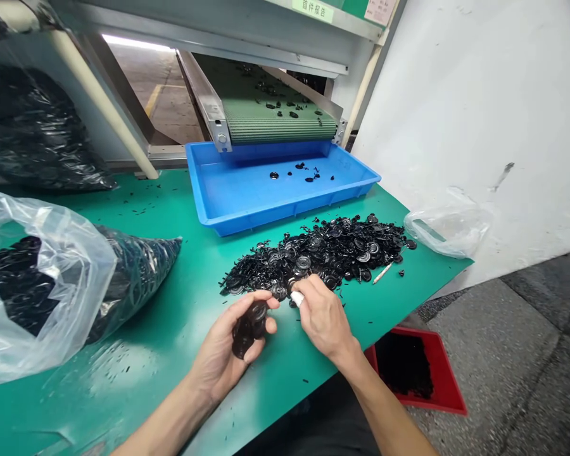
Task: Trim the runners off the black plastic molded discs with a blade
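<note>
My left hand (235,335) is curled around several round black parts (249,328), in front of a long pile of small black parts (323,250) on the green table (171,316). Right beside it, my right hand (320,316) has its fingers closed at the near edge of the pile, and a white wrap (297,298) shows on one finger. Whatever its fingertips pinch is too small or hidden to name. The pile mixes round discs with thin, twig-like pieces.
A blue tray (251,218) holding a few black pieces sits under a green conveyor belt (266,123). Bags of black parts (137,269) lie at left. An empty plastic bag (449,228) and a red bin (449,380) are at right. A thin stick (382,273) lies by the pile.
</note>
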{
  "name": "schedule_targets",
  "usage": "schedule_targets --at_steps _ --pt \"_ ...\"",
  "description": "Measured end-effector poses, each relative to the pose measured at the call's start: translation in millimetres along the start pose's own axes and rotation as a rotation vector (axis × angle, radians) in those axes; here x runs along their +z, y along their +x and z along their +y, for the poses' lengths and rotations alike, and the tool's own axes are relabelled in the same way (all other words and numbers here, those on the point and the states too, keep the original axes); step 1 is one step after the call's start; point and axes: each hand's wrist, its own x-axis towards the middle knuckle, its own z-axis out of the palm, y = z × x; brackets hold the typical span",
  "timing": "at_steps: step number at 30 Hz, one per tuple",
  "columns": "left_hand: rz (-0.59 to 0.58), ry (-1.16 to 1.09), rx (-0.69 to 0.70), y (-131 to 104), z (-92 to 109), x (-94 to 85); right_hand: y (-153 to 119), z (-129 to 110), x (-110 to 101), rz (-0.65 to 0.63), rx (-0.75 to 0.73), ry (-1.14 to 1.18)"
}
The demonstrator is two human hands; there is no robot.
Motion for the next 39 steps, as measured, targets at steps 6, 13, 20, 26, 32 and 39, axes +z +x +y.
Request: schedule_targets --at_steps 6,13,20,26,32,39 --pt "-0.032 -0.005 0.038 -0.2 3.7 1.7 5.4 -6.0 4.3 -0.077 0.023 -0.092" --pt "-0.038 0.344 -0.007 3.6 -1.5 -1.9 -1.1 -3.0 -4.9 -0.024 -0.076 0.183" --pt "-0.079 0.555 -0.031 1.1 -5.0 5.3 -12.7 -4.7 -11.3 -0.093 -0.189 0.407" --pt "-0.051 0.65 -0.05 -3.3 -10.9 8.3 -15.0 -2.8 -4.5 -0.141 -0.037 0.57" --pt "-0.126 0.664 -0.082 -3.9 -15.3 7.8 -18.1 -4.3 4.3 -0.136 0.067 0.673" --pt "0.011 0.351 -0.034 -1.9 -13.8 9.0 -11.4 8.6 2.0 0.029 0.091 0.435"
